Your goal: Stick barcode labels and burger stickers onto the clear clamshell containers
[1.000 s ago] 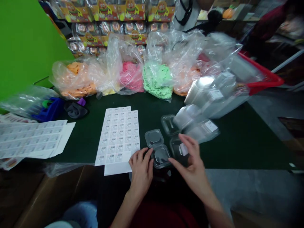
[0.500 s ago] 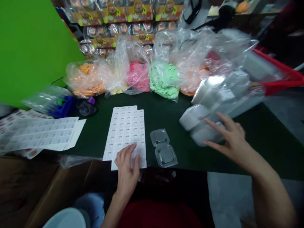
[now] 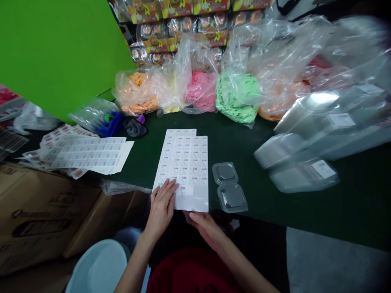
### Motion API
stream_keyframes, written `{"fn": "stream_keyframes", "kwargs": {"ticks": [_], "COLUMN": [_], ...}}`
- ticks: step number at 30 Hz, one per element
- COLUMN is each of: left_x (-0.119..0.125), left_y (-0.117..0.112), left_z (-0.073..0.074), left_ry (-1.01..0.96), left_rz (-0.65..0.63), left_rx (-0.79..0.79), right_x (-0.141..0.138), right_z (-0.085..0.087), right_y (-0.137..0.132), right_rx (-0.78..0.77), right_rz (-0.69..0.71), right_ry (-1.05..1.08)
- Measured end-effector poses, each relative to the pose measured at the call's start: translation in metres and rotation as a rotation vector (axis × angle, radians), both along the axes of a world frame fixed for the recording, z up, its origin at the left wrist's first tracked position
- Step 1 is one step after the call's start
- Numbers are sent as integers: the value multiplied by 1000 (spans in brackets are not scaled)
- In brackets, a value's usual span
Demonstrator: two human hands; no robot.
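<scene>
Two overlapping white sheets of printed labels point(image 3: 186, 158) lie at the front of the dark green table. The lower rows of the top sheet are bare backing. My left hand point(image 3: 161, 205) rests on its lower left part, fingers stretched out flat. At the sheet's near edge is my right hand point(image 3: 209, 228), its thumb against the edge and its other fingers curled beneath, partly hidden. Right of the sheets lies a clear plastic clamshell container point(image 3: 229, 187), opened out flat; neither hand touches it. More clear containers point(image 3: 302, 175), some with white labels, are heaped farther right, blurred.
Bags of orange, pink and green pieces point(image 3: 238, 97) line the back of the table. More label sheets point(image 3: 88, 154) and a blue tape dispenser point(image 3: 111, 124) lie left. Below are cardboard boxes point(image 3: 36, 219) and a pale blue basin point(image 3: 97, 264). Packaged goods point(image 3: 183, 32) stand behind.
My right hand has left the heaped clear containers and come to the near edge of the label sheet. My left hand stays on the sheet. The view has turned left.
</scene>
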State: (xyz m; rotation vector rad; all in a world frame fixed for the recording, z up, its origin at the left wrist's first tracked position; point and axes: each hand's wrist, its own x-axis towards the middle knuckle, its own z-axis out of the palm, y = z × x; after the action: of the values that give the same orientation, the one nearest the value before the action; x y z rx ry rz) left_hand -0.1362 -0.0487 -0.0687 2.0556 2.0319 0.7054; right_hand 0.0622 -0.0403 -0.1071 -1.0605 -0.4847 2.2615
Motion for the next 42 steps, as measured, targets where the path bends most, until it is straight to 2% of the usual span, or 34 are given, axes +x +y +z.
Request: {"fn": "stream_keyframes", "kwargs": {"ticks": [3, 6, 11, 14, 18, 22, 25, 29, 31, 33, 34, 35, 36, 39, 42], "left_x": [2, 5, 14, 15, 13, 13, 14, 9, 7, 8, 11, 15, 21, 42, 59], "left_y": [-11, -19, -15, -7, 1, 6, 8, 14, 17, 16, 14, 11, 7, -7, -16], "left_z": [9, 21, 40, 47, 50, 45, 39, 33, 33, 34, 35, 36, 37, 37, 39], "left_ry": [17, 25, 22, 90, 240, 266, 107, -201, -277, -285, -260, -217, -167, -62, -97], "left_rz": [-75, -104, -164, -245, -361, -380, -247, 127, 318, 408, 387, 324, 227, -75, -206], "left_rx": [-32, -26, 70, 60, -15, -24, 1, 8, 81, 196, 257, 315, 360, 433, 432], "right_x": [-19, -21, -13, -9, -7, -8, -13, -17, -11, -1, 5, 10, 15, 24, 30], "right_z": [2, 10, 15, 14, 12, 15, 19, 26, 33, 44, 52, 60, 68, 88, 96], "right_y": [1, -3, -6, -4, 0, 2, 3, 4, 4, 5, 6, 7, 10, 25, 43], "right_rx": [-15, 34, 334, 436, 502, 475, 409, 173, 79, 75, 93, 117, 143, 201, 244], "right_rz": [-81, -139, -61, -23, 2, 6, -2, -58, 71, 342, 442, 476, 433, 100, -56], "right_ry": [-30, -124, -349, -539, -632, -584, -502, -288, -167, -64, -28, -6, -1, -31, -96]}}
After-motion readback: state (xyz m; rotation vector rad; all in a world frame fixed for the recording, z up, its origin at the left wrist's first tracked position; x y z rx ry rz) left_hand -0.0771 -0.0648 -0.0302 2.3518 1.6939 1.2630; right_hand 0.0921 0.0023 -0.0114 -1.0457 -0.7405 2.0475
